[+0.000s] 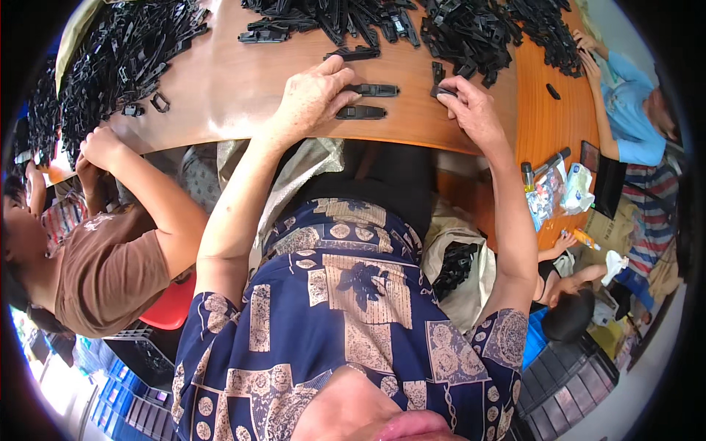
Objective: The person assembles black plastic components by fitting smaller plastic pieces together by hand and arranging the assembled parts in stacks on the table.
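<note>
Two long, narrow black plastic parts lie side by side on the brown tabletop [243,88] in front of me. My left hand [312,95] is at the left end of the farther part [376,90], with curled fingers and the thumb around that end. The nearer part [362,112] lies flat and untouched. Another black part [357,54] rests just beyond my left fingers. To the right, my right hand [474,110] pinches a small black plastic part [443,92] between thumb and fingers, just above the table. One more black piece [437,72] stands out beyond it.
Large heaps of black parts [471,37] line the far side, with another heap [125,59] at the left. A person in a brown shirt [110,264] sits at my left, one in light blue [636,110] at the far right. A sack [463,257] of black parts hangs below the table.
</note>
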The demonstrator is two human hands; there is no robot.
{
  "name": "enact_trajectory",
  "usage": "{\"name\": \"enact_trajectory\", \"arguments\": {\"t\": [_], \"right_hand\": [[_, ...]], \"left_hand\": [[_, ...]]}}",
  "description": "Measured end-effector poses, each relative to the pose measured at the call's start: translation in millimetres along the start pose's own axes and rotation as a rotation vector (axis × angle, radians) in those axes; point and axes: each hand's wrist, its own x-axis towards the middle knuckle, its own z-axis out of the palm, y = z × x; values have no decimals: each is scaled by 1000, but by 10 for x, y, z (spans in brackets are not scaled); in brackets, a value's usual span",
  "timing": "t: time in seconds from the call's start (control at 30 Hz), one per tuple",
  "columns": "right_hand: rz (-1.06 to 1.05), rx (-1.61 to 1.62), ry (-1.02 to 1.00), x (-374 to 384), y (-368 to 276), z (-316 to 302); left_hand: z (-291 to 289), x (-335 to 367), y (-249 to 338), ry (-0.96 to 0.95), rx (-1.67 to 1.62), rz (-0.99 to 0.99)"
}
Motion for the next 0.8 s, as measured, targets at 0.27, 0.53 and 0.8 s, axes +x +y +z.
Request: {"name": "enact_trajectory", "arguments": {"t": [0.27, 0.53, 0.8], "right_hand": [[-545, -562, 208, -19, -135, 41], [-583, -708, 3, 40, -415, 353], [-577, -593, 39, 137, -434, 567]], "left_hand": [[-1, 22, 27, -25, -62, -50], [27, 31, 50, 23, -70, -22], [39, 36, 18, 69, -84, 24]]}}
